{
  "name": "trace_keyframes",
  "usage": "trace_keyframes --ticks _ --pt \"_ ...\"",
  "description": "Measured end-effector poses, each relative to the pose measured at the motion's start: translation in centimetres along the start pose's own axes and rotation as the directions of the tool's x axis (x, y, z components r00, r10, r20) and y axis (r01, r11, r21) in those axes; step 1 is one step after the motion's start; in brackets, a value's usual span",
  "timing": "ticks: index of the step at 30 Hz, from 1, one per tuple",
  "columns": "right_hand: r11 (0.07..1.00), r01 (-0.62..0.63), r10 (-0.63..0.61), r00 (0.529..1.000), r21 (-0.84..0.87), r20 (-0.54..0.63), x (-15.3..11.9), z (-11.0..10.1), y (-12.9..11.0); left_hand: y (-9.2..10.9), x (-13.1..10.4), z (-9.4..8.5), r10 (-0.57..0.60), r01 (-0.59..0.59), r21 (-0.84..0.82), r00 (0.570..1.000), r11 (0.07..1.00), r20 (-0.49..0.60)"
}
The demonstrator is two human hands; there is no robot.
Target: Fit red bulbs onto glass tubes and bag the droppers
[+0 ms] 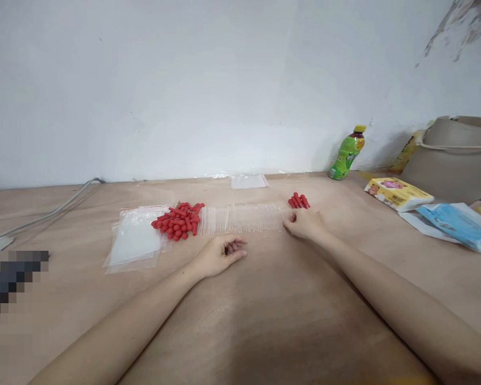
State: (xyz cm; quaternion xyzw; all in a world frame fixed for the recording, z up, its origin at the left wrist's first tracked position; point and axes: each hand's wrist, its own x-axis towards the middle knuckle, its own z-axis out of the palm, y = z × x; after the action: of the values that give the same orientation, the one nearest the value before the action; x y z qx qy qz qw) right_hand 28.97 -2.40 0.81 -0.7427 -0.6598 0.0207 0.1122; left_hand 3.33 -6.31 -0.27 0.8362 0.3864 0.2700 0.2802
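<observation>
1. Head view. Left hand [224,254]: half curled, thumb apart from fingers, nothing seen in it. Sits just on the near side of the tubes [240,218].
2. Right hand [302,223]: fingers bent down at the row's right end; whether it pinches a tube, cannot tell.
3. Tubes: clear, side by side, just beyond and between the hands. Probably light, stiff, slick, perhaps brittle; best taken mid-length, lightly, finger and thumb.
4. Red pile [180,222] of bulbs beyond left hand, to its left; red cluster [299,200] just beyond right hand. Look soft, rubbery; pinch at the fat end.
5. Bags [136,240], flat and clear, left of left hand; likely slippery.
6. Desk [208,331] brown, shadowed between forearms. Pale wall [224,80] beyond both hands. Right of right hand: bottle [347,155], yellow pack [398,193], blue pack [457,219], beige bin [457,166]. Cable [64,206] well left of left hand.
</observation>
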Motion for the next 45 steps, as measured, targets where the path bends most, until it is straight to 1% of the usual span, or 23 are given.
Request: trace_keyframes --ticks 2,3,4,6,8,9,10,12,14,17,20,24,27,30,32,34,36,37,38,40,42,43,45 --pt "1.000 0.007 -0.007 0.999 0.017 0.033 -0.2 -0.3 0.1 0.1 0.1 -0.7 0.088 -0.077 0.123 0.993 0.989 -0.081" --pt "1.000 0.010 -0.011 1.000 0.022 0.028 -0.3 -0.4 0.1 0.0 0.2 -1.4 0.139 -0.107 0.211 0.980 0.972 -0.142" --pt "1.000 0.014 -0.014 1.000 0.023 0.012 -0.4 -0.3 0.1 -0.2 0.4 -2.2 0.179 -0.108 0.310 0.961 0.945 -0.209" --pt "1.000 0.023 -0.022 0.999 0.014 -0.025 -0.3 0.1 0.1 -1.0 0.8 -4.4 0.211 -0.020 0.497 0.919 0.867 -0.332" --pt "1.000 0.029 -0.029 0.999 -0.009 -0.042 -0.2 0.6 0.1 -2.1 1.1 -7.0 0.191 0.119 0.646 0.902 0.754 -0.388" --pt "0.999 0.035 -0.035 0.999 -0.019 -0.042 -0.1 0.8 0.1 -2.7 1.1 -8.3 0.173 0.186 0.703 0.897 0.686 -0.406" --pt "0.999 0.041 -0.043 0.998 -0.030 -0.043 0.0 1.0 0.1 -3.4 1.1 -9.6 0.150 0.232 0.756 0.905 0.612 -0.398" --pt "0.997 0.061 -0.064 0.996 -0.051 -0.060 0.0 1.2 0.1 -4.5 0.8 -11.5 0.094 0.249 0.841 0.939 0.481 -0.331" --pt "0.995 0.073 -0.079 0.994 -0.073 -0.081 -0.2 1.3 0.1 -5.3 0.5 -12.6 0.050 0.220 0.892 0.964 0.396 -0.260" --pt "0.991 0.080 -0.093 0.988 -0.109 -0.120 -0.7 1.2 -0.1 -5.8 0.3 -13.0 0.015 0.165 0.921 0.983 0.354 -0.182" --pt "0.984 0.087 -0.123 0.964 -0.157 -0.234 -1.5 1.0 -0.5 -5.9 0.5 -12.7 0.008 0.132 0.928 0.990 0.348 -0.143" --pt "0.969 0.142 -0.208 0.909 -0.200 -0.361 -2.2 1.2 -1.0 -6.1 0.7 -12.5 0.002 0.133 0.929 0.990 0.347 -0.142" --pt "0.959 0.191 -0.264 0.873 -0.211 -0.410 -2.4 1.6 -1.0 -6.3 0.7 -12.7 0.008 0.133 0.924 0.989 0.360 -0.145" --pt "0.956 0.230 -0.288 0.850 -0.182 -0.442 -2.4 2.0 -1.0 -6.2 0.7 -13.2 0.052 0.148 0.913 0.982 0.380 -0.181" --pt "0.944 0.306 -0.329 0.832 -0.125 -0.447 -2.4 2.2 -1.1 -5.6 1.0 -13.0 0.108 0.158 0.885 0.968 0.438 -0.226" --pt "0.902 0.429 -0.401 0.797 -0.043 -0.453 -2.5 2.3 -1.3 -4.5 1.2 -11.9 0.157 0.145 0.818 0.949 0.556 -0.275" --pt "0.829 0.558 -0.483 0.743 0.030 -0.463 -2.7 2.4 -1.6 -3.1 1.3 -9.8 0.171 0.105 0.691 0.933 0.715 -0.318" --pt "0.791 0.610 -0.518 0.716 0.058 -0.468 -2.8 2.5 -1.7 -2.3 1.2 -8.3 0.153 0.084 0.611 0.933 0.787 -0.326" --pt "0.755 0.651 -0.547 0.694 0.081 -0.468 -3.0 2.5 -1.8 -1.7 1.1 -6.8 0.137 0.046 0.538 0.945 0.842 -0.296" --pt "0.700 0.702 -0.586 0.668 0.129 -0.458 -3.4 2.5 -2.0 -0.8 0.7 -3.9 0.155 -0.063 0.432 0.971 0.900 -0.182" --pt "0.671 0.719 -0.595 0.668 0.182 -0.447 -3.8 2.5 -2.1 -0.3 0.2 -1.7 0.170 -0.106 0.357 0.973 0.928 -0.153" --pt "0.664 0.720 -0.595 0.672 0.201 -0.441 -4.0 2.4 -2.2 -0.2 0.1 -0.9 0.171 -0.114 0.322 0.973 0.940 -0.157" --pt "0.655 0.724 -0.605 0.674 0.216 -0.423 -4.3 2.2 -2.3 -0.2 -0.1 -0.3 0.160 -0.114 0.268 0.974 0.957 -0.158"
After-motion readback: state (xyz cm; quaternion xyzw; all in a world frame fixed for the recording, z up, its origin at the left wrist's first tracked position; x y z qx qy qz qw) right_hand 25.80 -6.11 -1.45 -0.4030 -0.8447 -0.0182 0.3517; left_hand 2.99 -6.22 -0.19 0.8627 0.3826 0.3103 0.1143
